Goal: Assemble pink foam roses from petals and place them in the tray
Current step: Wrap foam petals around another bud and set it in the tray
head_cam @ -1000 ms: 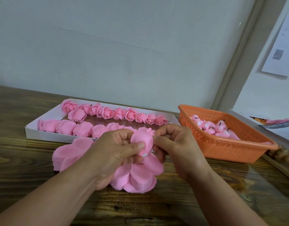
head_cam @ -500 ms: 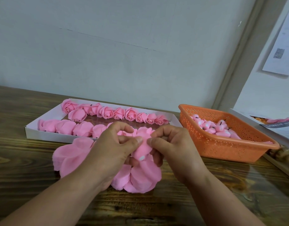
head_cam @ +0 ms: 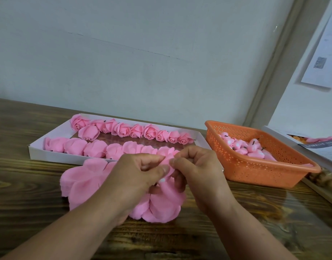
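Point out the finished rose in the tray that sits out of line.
The rose near the tray's far-left end: it sits between the two rows, in front of the back row.

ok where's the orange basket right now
In the head view the orange basket sits on the wooden table to the right of the white tray, just beyond the right hand.

roses (head_cam: 122, 129) – pink | tray (head_cam: 49, 154) – white | basket (head_cam: 259, 166) – orange, perforated | table (head_cam: 30, 194) – dark wood grain
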The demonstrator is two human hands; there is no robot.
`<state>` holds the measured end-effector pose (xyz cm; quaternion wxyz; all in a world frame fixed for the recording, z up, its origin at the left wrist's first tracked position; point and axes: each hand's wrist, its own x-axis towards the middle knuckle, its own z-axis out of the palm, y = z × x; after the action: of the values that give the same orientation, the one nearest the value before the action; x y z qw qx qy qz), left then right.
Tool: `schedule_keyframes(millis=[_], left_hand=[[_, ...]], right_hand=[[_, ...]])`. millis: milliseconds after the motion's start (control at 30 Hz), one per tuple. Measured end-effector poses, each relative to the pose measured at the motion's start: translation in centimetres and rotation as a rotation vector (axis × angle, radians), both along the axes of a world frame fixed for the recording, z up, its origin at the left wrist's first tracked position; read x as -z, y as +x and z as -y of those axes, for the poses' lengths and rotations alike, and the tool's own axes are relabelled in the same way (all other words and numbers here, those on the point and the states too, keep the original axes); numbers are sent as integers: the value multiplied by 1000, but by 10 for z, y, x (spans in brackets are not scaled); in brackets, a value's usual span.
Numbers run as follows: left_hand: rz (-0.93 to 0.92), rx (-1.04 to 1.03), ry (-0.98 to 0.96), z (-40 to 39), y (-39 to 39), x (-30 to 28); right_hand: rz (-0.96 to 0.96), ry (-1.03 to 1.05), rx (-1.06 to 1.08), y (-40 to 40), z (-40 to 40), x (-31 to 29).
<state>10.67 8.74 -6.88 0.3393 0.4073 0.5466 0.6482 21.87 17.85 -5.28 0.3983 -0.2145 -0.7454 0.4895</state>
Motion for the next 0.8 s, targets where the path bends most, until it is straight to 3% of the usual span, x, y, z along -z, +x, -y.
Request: schedule_keyframes(millis=[267,400,600,800], left_hand=[[263,124,-44,3,-4,-8],[453,131,-29,3,-7,-11],[555,53,-5,0,-15,-12],[551,75,6,-1,-13,-9]], right_hand=[[2,-170,-193,6,-5,-8],[23,-113,-113,12,-11,-13],[386,196,-225,23,-11,-20],[153,628,-200,13,-1,-14]])
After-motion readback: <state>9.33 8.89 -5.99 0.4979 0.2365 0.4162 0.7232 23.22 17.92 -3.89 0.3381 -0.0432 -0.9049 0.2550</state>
